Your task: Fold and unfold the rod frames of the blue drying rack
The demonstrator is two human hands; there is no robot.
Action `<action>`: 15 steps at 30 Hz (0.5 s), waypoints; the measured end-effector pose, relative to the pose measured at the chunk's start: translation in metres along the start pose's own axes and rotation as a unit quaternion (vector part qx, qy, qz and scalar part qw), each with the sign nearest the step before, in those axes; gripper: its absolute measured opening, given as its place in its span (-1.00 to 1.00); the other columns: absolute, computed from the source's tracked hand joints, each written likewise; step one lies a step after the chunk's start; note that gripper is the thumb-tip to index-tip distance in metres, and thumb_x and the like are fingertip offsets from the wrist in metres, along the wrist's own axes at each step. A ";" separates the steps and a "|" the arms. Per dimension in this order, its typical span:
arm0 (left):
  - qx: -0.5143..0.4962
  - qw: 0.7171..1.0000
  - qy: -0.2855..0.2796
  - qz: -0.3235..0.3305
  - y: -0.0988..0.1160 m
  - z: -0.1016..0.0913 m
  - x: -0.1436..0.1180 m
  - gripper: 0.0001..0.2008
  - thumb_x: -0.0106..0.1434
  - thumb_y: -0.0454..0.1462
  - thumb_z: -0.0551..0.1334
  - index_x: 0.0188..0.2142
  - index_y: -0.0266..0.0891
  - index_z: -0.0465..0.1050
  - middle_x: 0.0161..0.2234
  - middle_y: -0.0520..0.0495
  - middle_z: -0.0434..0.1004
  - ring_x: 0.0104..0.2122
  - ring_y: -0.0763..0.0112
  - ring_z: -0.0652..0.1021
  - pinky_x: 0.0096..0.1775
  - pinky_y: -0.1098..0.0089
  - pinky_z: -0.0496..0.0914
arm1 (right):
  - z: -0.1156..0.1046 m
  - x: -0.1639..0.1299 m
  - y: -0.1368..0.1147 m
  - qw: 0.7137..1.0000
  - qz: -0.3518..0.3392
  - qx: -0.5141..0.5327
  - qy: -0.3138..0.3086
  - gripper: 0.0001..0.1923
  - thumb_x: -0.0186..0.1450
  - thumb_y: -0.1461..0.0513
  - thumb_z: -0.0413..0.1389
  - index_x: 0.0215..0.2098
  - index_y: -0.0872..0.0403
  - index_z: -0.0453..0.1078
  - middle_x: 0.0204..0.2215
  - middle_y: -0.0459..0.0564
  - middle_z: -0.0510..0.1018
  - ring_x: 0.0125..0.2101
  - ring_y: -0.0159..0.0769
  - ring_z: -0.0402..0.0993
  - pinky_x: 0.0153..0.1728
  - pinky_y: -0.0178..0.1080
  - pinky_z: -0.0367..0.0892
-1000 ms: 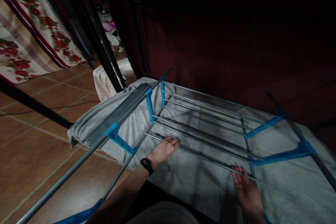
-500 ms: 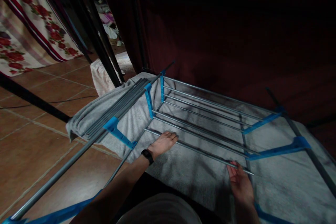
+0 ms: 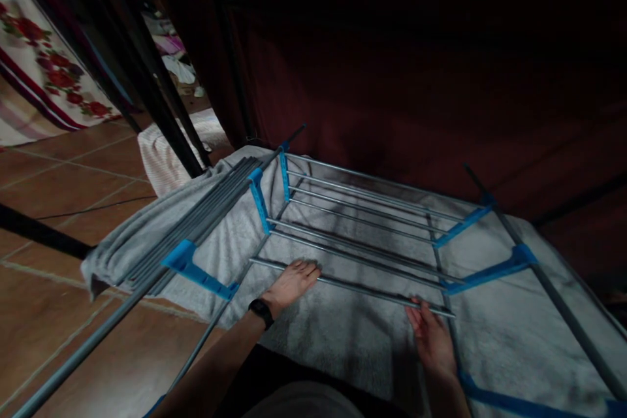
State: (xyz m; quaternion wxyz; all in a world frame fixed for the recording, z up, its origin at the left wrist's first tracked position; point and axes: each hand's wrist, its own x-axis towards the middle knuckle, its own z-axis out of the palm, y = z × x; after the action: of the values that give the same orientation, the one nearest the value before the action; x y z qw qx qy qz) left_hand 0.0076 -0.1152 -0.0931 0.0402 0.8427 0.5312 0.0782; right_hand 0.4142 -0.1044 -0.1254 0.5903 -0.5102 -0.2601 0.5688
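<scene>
A grey metal tube lies across in front of me, held near its two ends. My left hand, with a black band on the wrist, is closed over it from above toward its left end. Close to the other end, my right hand grips the tube with the palm turned up. The tube crosses the near part of a rack frame with blue plastic brackets. Several parallel tubes span the brackets beyond my hands. Whether the held tube's ends touch the side rails I cannot tell.
A bundle of loose grey tubes lies on the left of the grey blanket. Dark posts rise at the left, above the tiled floor. A dark red curtain hangs behind the rack.
My view has turned slightly right, so the rack and hands appear further left. Both hands stay on the tube, with little visible change in their grip.
</scene>
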 end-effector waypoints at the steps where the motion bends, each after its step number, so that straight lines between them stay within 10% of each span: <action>1: -0.003 1.000 0.008 0.000 -0.001 0.002 -0.001 -0.70 0.49 -0.33 0.07 0.10 -0.20 0.50 0.04 -0.21 0.59 0.05 0.19 0.56 0.18 0.14 0.36 | 0.003 0.000 0.001 1.000 0.002 0.002 0.004 -0.80 0.07 0.22 0.41 -0.33 -0.03 0.56 -0.25 -0.02 0.66 -0.17 -0.13 0.65 -0.29 -0.15 0.64; 15: 0.028 0.997 0.068 0.024 -0.028 0.024 0.001 -0.62 0.50 -0.17 0.02 0.01 -0.16 0.61 -0.03 -0.21 0.69 -0.03 0.10 0.66 0.07 0.10 0.49 | 0.035 0.004 0.015 0.992 -0.002 0.117 0.048 -0.59 -0.02 0.06 0.56 -0.31 -0.02 0.56 -0.29 -0.10 0.69 -0.26 -0.27 0.65 -0.16 -0.19 0.60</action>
State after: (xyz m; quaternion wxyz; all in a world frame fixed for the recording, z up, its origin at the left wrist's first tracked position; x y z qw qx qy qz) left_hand -0.0122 -0.1015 -0.1211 -0.0222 0.8486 0.5144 0.1214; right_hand 0.3776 -0.0926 -0.1274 0.6585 -0.4641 -0.1642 0.5692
